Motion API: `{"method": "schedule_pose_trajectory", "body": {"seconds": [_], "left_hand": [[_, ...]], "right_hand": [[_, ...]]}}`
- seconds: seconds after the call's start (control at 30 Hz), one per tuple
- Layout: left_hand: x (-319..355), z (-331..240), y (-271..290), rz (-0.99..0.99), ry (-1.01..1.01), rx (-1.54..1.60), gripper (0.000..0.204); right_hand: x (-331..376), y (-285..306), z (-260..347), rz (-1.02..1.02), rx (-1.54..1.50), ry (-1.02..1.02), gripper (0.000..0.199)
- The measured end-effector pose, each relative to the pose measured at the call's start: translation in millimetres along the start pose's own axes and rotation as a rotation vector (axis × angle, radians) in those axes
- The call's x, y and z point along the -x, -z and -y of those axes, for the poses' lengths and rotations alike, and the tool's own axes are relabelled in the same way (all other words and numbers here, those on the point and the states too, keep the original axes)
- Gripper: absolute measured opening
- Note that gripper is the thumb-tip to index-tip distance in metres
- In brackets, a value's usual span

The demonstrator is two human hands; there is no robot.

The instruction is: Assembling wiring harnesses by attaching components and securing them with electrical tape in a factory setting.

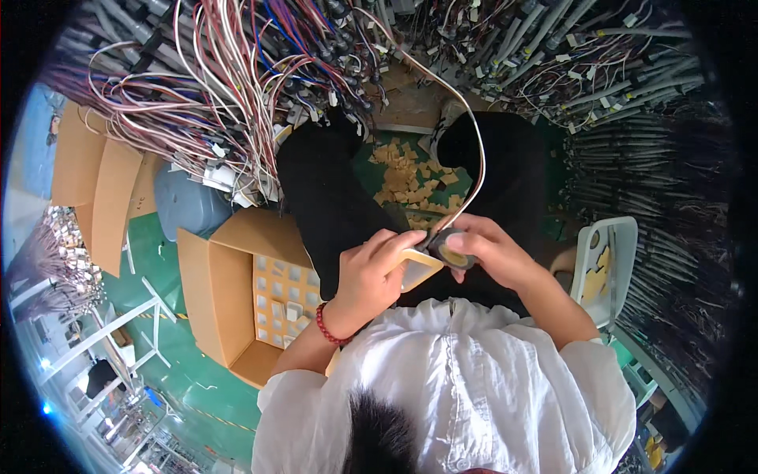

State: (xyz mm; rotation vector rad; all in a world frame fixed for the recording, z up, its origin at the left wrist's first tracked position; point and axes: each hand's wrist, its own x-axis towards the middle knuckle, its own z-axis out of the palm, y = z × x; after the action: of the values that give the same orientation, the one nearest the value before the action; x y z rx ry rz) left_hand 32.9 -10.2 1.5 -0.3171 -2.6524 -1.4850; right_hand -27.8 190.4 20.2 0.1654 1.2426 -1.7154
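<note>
Left hand [371, 272] pinching pale backing sheet [417, 268]; right hand [485, 249] closed around tape roll [452, 251] and wire [474, 134]. Open cardboard box [229, 300] beside left knee.

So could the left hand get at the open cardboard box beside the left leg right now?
Probably yes. The open cardboard box sits just below and left of the left hand with nothing between them, but that hand is pinching a beige strip and would need to let go first.

Left hand [371, 272] pinches a backing sheet [416, 268] beside the tape roll [452, 251] (right hand's [491, 251] grip).
</note>
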Motion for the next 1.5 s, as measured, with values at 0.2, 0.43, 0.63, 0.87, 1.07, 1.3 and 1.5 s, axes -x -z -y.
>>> {"method": "schedule_pose_trajectory", "body": {"seconds": [0.2, 0.43, 0.63, 0.87, 1.07, 1.3, 1.5], "left_hand": [[2.3, -2.9, -9.4, 0.075, 0.034, 0.153, 0.034], [21.1, 8.1, -24.4, -0.081, -0.037, -0.073, 0.015], [19.6, 29.1, -37.9, -0.112, -0.243, -0.219, 0.012], [5.9, 90.5, 38.6, -0.474, 0.172, -0.104, 0.020], [-38.0, 60.4, -45.0, 0.113, -0.049, 0.089, 0.090], [-71.9, 82.1, -3.7, -0.292, 0.192, 0.115, 0.028], [-98.4, 89.7, 69.7, -1.026, 0.007, -0.100, 0.010]], "right_hand": [[-4.3, 13.7, -17.8, -0.046, 0.269, 0.302, 0.020], [-10.8, 8.4, -28.2, -0.207, 0.436, 0.277, 0.014], [3.2, 1.6, -9.0, -0.199, 0.570, 0.121, 0.014], [35.5, 1.5, 18.6, 0.154, 0.213, 0.063, 0.009], [22.8, 49.3, -18.8, -0.500, 0.392, 0.412, 0.007], [17.6, 66.0, -63.4, -0.483, 0.211, 0.405, 0.007], [2.4, 60.8, -57.0, -0.465, 0.575, 0.499, 0.006]]}}
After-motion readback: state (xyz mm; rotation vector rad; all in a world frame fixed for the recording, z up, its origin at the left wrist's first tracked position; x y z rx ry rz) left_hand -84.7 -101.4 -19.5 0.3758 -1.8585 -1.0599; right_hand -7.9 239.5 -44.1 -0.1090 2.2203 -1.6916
